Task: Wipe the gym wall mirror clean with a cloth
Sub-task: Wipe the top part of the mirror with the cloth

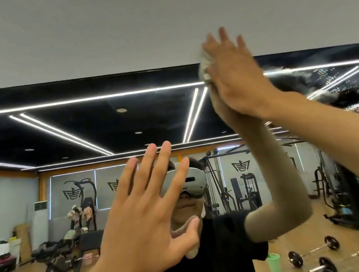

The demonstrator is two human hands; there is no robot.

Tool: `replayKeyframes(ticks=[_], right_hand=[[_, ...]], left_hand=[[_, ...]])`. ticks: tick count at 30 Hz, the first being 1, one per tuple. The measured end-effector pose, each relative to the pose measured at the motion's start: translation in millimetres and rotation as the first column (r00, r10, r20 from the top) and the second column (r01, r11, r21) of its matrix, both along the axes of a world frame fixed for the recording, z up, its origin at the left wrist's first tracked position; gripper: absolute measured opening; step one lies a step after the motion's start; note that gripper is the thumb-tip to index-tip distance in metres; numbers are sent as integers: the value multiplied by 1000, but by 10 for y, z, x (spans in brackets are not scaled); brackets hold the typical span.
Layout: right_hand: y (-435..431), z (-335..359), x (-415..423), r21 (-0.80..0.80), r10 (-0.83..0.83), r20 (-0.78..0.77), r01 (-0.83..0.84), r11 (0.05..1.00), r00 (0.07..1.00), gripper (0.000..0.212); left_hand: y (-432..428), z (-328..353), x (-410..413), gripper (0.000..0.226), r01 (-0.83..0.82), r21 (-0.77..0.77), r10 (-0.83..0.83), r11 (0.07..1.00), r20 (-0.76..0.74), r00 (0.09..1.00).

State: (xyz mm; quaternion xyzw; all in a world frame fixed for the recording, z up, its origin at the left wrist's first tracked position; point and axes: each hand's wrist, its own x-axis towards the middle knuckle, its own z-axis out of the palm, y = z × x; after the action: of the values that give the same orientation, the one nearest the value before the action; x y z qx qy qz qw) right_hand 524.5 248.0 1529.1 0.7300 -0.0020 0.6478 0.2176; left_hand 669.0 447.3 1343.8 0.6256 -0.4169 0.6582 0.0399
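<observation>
**Cloth at the mirror's top edge, both hands flat**

The large frameless gym wall mirror [65, 132] fills the lower two thirds of the head view, and above it runs a plain white painted wall [106, 24]. The right hand [238, 82] is raised high with its fingers [223, 37] straight and slightly spread, not curled. It presses a small crumpled pale cloth [205, 69] flat against the surface. The cloth sits right on the line where the mirror's upper edge meets the white wall, bunched under the fingers and palm, with its left side sticking out past the hand. The hand is motion-blurred.

The left hand [144, 216] is lower and nearer the middle of the glass, palm towards the mirror, all five fingers straight and fanned apart, holding nothing. Its reflected thumb shows just beside the real one (whether the palm actually touches the glass cannot be told).

To the right of the cloth, whitish streaks and speckles [317, 80] lie across the upper part of the mirror.

Reflected in the glass are the person in a black T-shirt wearing a white head-mounted camera unit [191, 179], a light green plastic cup [274, 263] on the wooden floor, and a short black-plated barbell [314, 252] lying near it.
</observation>
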Motion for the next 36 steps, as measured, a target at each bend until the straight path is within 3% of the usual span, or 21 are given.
replayKeyframes(ticks=[5, 10, 18, 23, 28, 32, 36], right_hand=[[731, 101, 615, -184, -20, -62, 8, 983, 998, 67], [355, 80, 339, -249, -2, -106, -24, 968, 994, 78], [-1001, -217, -817, 81, -92, -5, 92, 993, 996, 62], [-924, -326, -718, 222, -75, 137, 43, 974, 988, 64], [-171, -323, -6, 21, -42, 67, 41, 999, 997, 72], [588, -503, 398, -164, -60, -77, 46, 985, 995, 67], [518, -611, 431, -381, -131, -148, 65, 922, 980, 68]], left_hand=[[46, 28, 42, 94, 1, 20, -1, 1000, 11, 1000], [57, 33, 40, 92, 16, 22, -17, 1000, 24, 1000], [9, 15, 55, 91, 20, -10, -19, 1000, 68, 997], [-30, 5, 46, 90, 4, -32, -2, 999, 68, 998], [-21, -2, 26, 89, 9, -31, -7, 999, 45, 999], [2, 6, 54, 88, -2, -21, 3, 1000, 39, 999], [5, 2, 57, 85, 0, -20, 1, 1000, 48, 999]])
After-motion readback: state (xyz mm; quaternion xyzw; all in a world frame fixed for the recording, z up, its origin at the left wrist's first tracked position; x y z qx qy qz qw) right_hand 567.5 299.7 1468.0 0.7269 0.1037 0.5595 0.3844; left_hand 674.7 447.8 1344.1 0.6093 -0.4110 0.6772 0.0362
